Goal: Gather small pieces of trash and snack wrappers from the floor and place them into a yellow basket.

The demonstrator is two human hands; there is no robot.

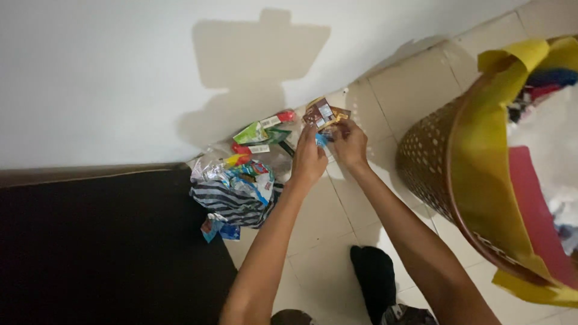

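From the head view, you are reaching both arms forward over the tiled floor (325, 222) toward the base of the white wall (120, 78). Your left hand (308, 157) is closing its fingers on the lower left edge of a small brown packet (322, 113), and your right hand (350, 143) is pinching the same packet from the right, so both hands are gripping it together. You are holding the packet just above the floor, close to the wall, with a bit of blue wrapper (321, 139) showing between your hands; whether either hand is holding that bit, you cannot tell.

Just left of your left hand, a heap of wrappers (256, 153) is lying on the floor against the wall: a green sachet (253, 132), two red-capped tubes (278, 119) and some crinkled clear and coloured plastic. Below the heap, a striped bag (232, 201) is sitting on the tiles, with more wrappers spilling out of its top and a small blue one (217, 229) lying at its lower edge. A dark mattress (102, 241) is filling the lower left, touching the wall and lying just beside the bag.

On your right, a brown perforated basket (424, 162) is standing well apart from the packet, lined with yellow cloth (481, 174) and holding mixed clothes (542, 84). Near the bottom edge, your foot in a black sock (374, 277) is resting on the tiles between your arms.
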